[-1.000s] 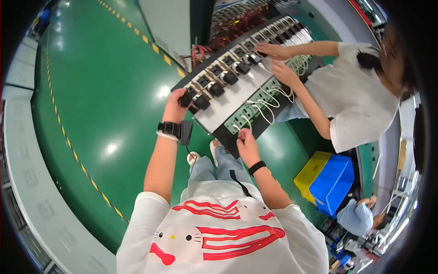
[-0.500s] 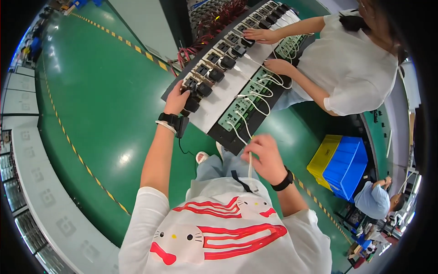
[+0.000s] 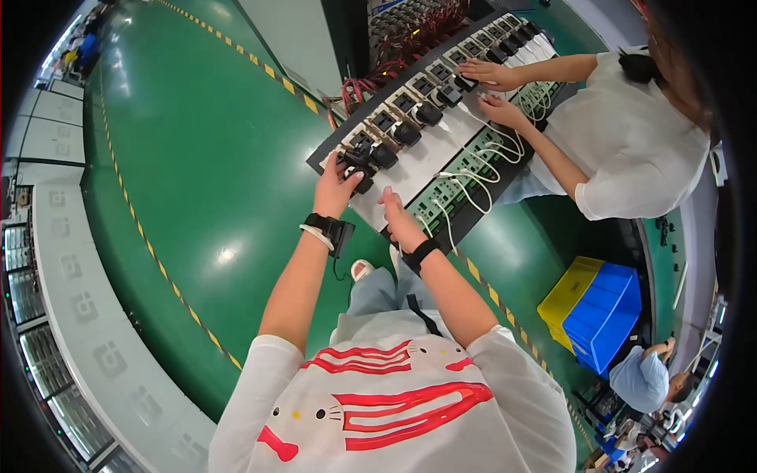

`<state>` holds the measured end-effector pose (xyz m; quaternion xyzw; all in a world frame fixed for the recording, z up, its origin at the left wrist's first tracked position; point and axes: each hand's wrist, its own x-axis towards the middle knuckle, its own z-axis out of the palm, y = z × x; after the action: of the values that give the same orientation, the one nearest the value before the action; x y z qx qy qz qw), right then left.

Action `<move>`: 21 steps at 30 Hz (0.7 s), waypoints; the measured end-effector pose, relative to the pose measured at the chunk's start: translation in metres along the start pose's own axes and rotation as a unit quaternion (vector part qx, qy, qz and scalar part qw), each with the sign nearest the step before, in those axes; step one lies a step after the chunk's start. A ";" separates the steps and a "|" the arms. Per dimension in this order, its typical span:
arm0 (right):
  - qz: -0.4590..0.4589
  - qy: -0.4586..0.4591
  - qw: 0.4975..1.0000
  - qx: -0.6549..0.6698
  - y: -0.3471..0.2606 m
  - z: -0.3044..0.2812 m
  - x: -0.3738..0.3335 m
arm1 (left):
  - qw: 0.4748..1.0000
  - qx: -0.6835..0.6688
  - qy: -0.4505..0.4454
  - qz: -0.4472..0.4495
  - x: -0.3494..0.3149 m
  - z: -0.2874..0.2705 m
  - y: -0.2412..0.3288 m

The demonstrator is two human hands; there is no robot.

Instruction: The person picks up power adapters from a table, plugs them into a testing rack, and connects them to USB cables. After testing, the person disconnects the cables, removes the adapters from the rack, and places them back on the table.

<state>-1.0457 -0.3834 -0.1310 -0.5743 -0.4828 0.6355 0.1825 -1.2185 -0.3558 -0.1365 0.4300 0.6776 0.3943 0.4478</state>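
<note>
A long black-edged test board slants away from me, with a row of sockets (image 3: 384,121) along its far side and black plug-in chargers in them. My left hand (image 3: 337,188) is closed around the black charger (image 3: 362,180) at the near left end, thumb on its side. Just right of it, my right hand (image 3: 400,222) hovers over the white strip (image 3: 367,210) of the board, fingers drawn together; what they hold is hidden. White cables (image 3: 478,175) loop out of the green circuit boards (image 3: 432,202) along the near side.
A co-worker's hands (image 3: 495,76) reach onto the same board farther right. Red wires (image 3: 364,93) bunch behind it. Blue and yellow bins (image 3: 603,307) stand on the green floor at right, and another person (image 3: 640,378) sits beyond. White cabinets (image 3: 79,307) line the left.
My right hand has moved up and left from near my waist to the board's near end. My left hand stays on the charger end. The view has shifted slightly, and the co-worker's lower hand has moved up.
</note>
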 end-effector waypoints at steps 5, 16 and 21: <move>0.023 0.002 0.990 0.142 0.009 0.005 0.006 | 0.999 -0.026 0.041 0.002 0.002 0.000 -0.009; -0.140 0.088 0.984 -0.064 0.013 0.016 0.016 | 0.999 -0.016 0.019 -0.025 -0.002 0.000 0.001; -0.169 0.060 0.980 -0.086 0.012 0.005 0.022 | 0.999 0.020 0.008 -0.024 0.004 -0.002 -0.004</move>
<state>-1.0525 -0.3743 -0.1535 -0.5349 -0.6140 0.5160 0.2658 -1.2227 -0.3538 -0.1407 0.4190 0.6994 0.3732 0.4428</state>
